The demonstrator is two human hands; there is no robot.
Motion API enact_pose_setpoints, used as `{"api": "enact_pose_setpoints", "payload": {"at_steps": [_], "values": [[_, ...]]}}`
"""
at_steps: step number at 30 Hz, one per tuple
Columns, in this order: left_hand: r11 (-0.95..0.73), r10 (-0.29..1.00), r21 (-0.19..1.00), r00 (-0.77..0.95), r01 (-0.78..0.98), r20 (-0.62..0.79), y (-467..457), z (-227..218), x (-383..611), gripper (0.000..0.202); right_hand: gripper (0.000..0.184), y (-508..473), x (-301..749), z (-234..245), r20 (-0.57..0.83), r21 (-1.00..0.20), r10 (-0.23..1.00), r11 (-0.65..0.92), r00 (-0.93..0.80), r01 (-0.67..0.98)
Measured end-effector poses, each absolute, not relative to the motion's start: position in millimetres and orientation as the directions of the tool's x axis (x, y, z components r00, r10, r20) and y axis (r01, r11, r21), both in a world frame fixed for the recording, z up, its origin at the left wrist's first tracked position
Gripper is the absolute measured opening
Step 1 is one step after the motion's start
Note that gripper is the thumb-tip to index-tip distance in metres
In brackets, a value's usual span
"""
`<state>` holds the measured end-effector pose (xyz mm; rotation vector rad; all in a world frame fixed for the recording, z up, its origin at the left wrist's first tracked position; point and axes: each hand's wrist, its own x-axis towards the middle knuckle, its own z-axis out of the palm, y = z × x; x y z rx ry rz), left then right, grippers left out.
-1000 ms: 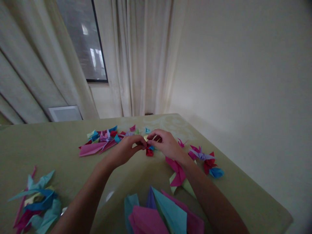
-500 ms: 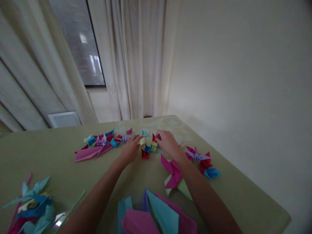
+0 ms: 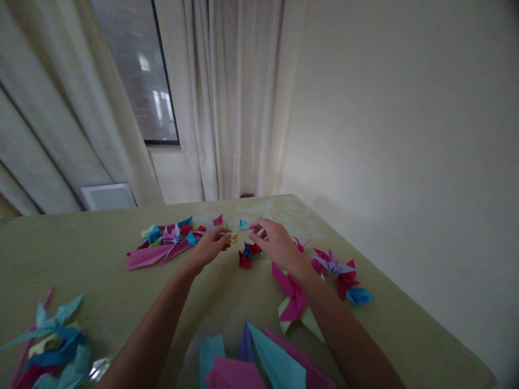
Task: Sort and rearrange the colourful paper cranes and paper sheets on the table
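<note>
My left hand (image 3: 210, 246) pinches a small yellow folded-paper piece (image 3: 233, 237) at its fingertips, above the table. My right hand (image 3: 272, 239) is just to the right, its fingers curled but apart, and I see nothing held in them. Between and below the hands lie a red folded piece (image 3: 245, 261), a blue folded piece (image 3: 247, 250) and another red folded piece (image 3: 254, 248), close together. A light-blue folded piece (image 3: 243, 223) sits behind, between the hands.
A pile of origami (image 3: 172, 233) lies left of my left hand. Pink and green origami (image 3: 295, 302) and a red, purple and blue group (image 3: 344, 278) lie around my right forearm. Large folded paper (image 3: 275, 354) stands in front; blue origami (image 3: 65, 343) lies near left.
My right hand has let go of a red piece, now beside the blue one. The yellow piece has shifted left with my left hand. A yellow-green piece no longer shows in the cluster.
</note>
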<state>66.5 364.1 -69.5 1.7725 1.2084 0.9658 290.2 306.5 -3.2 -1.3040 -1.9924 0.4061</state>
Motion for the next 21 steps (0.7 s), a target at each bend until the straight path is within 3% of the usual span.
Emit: {"api": "enact_pose_setpoints", "payload": {"at_steps": [4,12,16,19,21], "values": [[-0.243,0.92,0.941,0.363,0.233,0.148,345,-34,68,0.047,0.043,292,277,3,0.42,-0.53,0.824,0.563,-0.381,0.634],[-0.176,0.867,0.98,0.486,0.092,0.11,329,-17,69,0.046,0.025,284,277,10,0.494,-0.325,0.704,0.693,-0.51,0.643],[-0.328,0.904,0.834,0.405,0.443,0.14,341,-28,61,0.043,0.017,290,280,4,0.525,-0.319,0.698,0.692,-0.487,0.648],[-0.27,0.963,0.657,0.192,0.704,0.189,348,-45,46,0.034,0.014,300,286,-3,0.52,-0.341,0.754,0.613,-0.4,0.713],[-0.187,0.974,0.581,0.072,0.792,0.215,348,-60,34,0.041,0.013,308,292,-8,0.489,-0.345,0.81,0.52,-0.323,0.781]]}}
